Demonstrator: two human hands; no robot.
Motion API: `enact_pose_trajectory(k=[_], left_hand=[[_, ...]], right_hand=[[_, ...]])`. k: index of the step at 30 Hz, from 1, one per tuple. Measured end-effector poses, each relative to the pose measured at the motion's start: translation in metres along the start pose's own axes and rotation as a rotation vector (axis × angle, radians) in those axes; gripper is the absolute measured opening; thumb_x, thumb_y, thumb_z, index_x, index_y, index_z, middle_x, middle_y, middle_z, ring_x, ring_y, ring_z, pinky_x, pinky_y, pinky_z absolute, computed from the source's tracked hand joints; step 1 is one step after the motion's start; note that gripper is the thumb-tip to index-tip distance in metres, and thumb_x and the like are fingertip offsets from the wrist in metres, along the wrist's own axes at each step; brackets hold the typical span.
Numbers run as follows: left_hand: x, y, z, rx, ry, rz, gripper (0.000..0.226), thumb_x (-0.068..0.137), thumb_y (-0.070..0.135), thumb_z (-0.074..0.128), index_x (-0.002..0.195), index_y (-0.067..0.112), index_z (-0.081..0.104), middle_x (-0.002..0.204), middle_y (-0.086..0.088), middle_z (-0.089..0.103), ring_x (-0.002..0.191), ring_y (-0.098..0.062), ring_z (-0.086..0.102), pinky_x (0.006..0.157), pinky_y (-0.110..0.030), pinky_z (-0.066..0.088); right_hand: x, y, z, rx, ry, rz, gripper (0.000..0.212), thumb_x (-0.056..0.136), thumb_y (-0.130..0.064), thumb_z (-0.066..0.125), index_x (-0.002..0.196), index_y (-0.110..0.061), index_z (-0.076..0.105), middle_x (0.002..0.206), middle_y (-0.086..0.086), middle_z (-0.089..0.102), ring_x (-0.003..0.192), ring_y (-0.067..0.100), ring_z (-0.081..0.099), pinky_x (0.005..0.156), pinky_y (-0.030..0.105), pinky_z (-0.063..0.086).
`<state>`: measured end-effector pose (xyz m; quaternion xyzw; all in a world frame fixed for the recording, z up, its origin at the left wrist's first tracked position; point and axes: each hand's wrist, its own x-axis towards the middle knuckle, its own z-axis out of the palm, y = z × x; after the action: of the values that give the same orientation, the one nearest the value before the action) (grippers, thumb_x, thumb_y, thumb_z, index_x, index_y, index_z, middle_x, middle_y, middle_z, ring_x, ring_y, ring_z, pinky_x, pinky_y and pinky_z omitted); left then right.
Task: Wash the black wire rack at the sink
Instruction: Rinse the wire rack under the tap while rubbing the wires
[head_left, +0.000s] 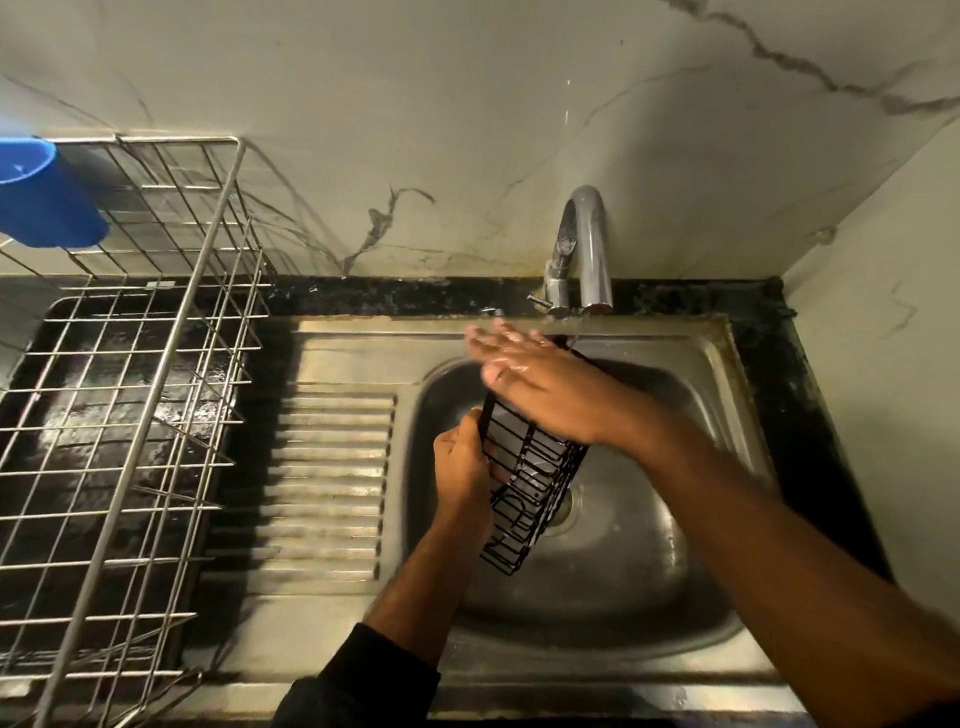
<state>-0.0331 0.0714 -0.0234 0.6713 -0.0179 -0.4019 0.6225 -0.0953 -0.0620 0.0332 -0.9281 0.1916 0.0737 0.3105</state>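
Head view gives me both hands over the steel sink (675, 652), working on the black wire rack (525, 486). I see the rack held above the basin, tilted, its far end up near the spout of the chrome faucet (589, 244) and its near end hanging lower, just left of the drain (565, 512). My left hand (462, 465) grips the rack's left side, fingers curled round the wires, with a black sleeve (363, 680) showing at the forearm. My right hand (540, 387) lies flat across the rack's upper part, fingers straight and spread a little, palm down on the wires; the skin looks wet and shiny. A thin run of water seems to fall from the spout beside those fingers, though I cannot make it out clearly. Left of the basin is the ribbed draining board (332, 478), and beyond it a large steel wire dish basket (218, 291) stands on the wet black countertop (779, 374). A blue cup (49, 202) rests in the basket's far left corner. Pale veined marble wall (467, 104) rises behind the faucet.
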Motion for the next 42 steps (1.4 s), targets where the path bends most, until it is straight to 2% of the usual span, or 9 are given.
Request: enact_pose_trajectory(k=[3,8,12,15,20,29,34,38,42], left_hand=[[0.000,0.001,0.000,-0.007,-0.001,-0.002,0.047,0.104,0.026,0.049,0.058,0.015,0.054,0.044,0.005,0.048,0.038,-0.007,0.043,0.039,-0.021,0.037],[-0.002,0.001,-0.009,-0.003,0.024,0.016,0.043,0.102,0.028,0.051,0.063,0.011,0.060,0.051,-0.003,0.048,0.044,-0.013,0.044,0.044,-0.024,0.038],[0.004,0.005,-0.014,-0.077,0.071,-0.070,0.051,0.102,0.026,0.051,0.051,0.022,0.059,0.046,0.002,0.046,0.040,-0.015,0.040,0.038,-0.021,0.035],[0.002,0.005,-0.015,-0.044,0.059,-0.076,0.050,0.101,0.026,0.051,0.053,0.022,0.062,0.047,0.003,0.051,0.041,-0.013,0.045,0.040,-0.023,0.038],[0.004,0.002,-0.016,-0.043,0.042,-0.082,0.044,0.102,0.029,0.050,0.061,0.020,0.066,0.053,0.001,0.058,0.046,-0.016,0.049,0.045,-0.027,0.042],[0.000,0.003,-0.002,-0.008,0.006,-0.003,0.045,0.104,0.022,0.049,0.060,0.015,0.059,0.043,0.005,0.052,0.035,-0.008,0.044,0.036,-0.021,0.037],[0.002,-0.008,-0.004,-0.019,-0.009,0.064,0.052,0.104,0.022,0.048,0.054,0.015,0.057,0.042,0.001,0.048,0.035,-0.010,0.042,0.037,-0.021,0.036],[0.007,-0.016,-0.010,-0.066,0.042,0.067,0.053,0.103,0.021,0.047,0.051,0.021,0.057,0.046,0.003,0.045,0.041,-0.012,0.039,0.042,-0.026,0.034],[0.019,-0.025,-0.015,-0.203,0.108,0.072,0.037,0.089,0.035,0.053,0.055,0.030,0.066,0.073,-0.003,0.050,0.060,-0.013,0.046,0.051,-0.026,0.041]], right_hand=[[0.002,-0.010,0.005,0.021,0.032,-0.100,0.052,0.107,-0.046,0.020,0.157,-0.035,0.012,0.164,-0.018,0.004,0.150,0.000,-0.003,0.119,0.025,-0.004],[0.014,0.041,-0.007,0.255,0.183,0.188,0.046,0.108,-0.036,0.033,0.150,-0.018,0.040,0.161,0.002,0.031,0.149,0.018,0.027,0.121,0.038,0.025],[0.018,0.022,-0.013,0.703,0.514,0.234,0.034,0.107,-0.038,0.036,0.102,-0.025,0.068,0.106,-0.007,0.072,0.099,0.003,0.066,0.082,0.017,0.050],[0.025,0.016,-0.018,1.239,0.640,0.431,0.033,0.106,-0.028,0.041,0.081,-0.019,0.062,0.072,-0.003,0.061,0.061,0.008,0.053,0.054,0.019,0.039],[0.026,0.022,-0.036,1.866,0.458,0.499,0.030,0.100,-0.014,0.036,0.077,-0.012,0.054,0.067,0.003,0.051,0.056,0.011,0.045,0.049,0.019,0.033],[0.002,0.024,-0.040,1.637,0.215,0.383,0.020,0.100,-0.018,0.046,0.086,-0.013,0.059,0.073,0.002,0.059,0.060,0.009,0.052,0.049,0.017,0.045],[-0.026,0.025,-0.037,1.178,0.604,0.337,0.020,0.103,-0.019,0.047,0.093,-0.013,0.063,0.082,0.004,0.067,0.074,0.016,0.063,0.070,0.030,0.053],[-0.042,0.052,-0.015,0.462,0.408,0.500,0.045,0.101,-0.056,0.042,0.112,-0.022,0.070,0.115,0.007,0.071,0.109,0.022,0.065,0.095,0.035,0.047],[-0.053,0.049,0.008,0.786,0.341,0.582,0.066,0.077,-0.092,0.029,0.104,-0.048,0.070,0.121,-0.001,0.068,0.112,0.017,0.063,0.102,0.042,0.048]])
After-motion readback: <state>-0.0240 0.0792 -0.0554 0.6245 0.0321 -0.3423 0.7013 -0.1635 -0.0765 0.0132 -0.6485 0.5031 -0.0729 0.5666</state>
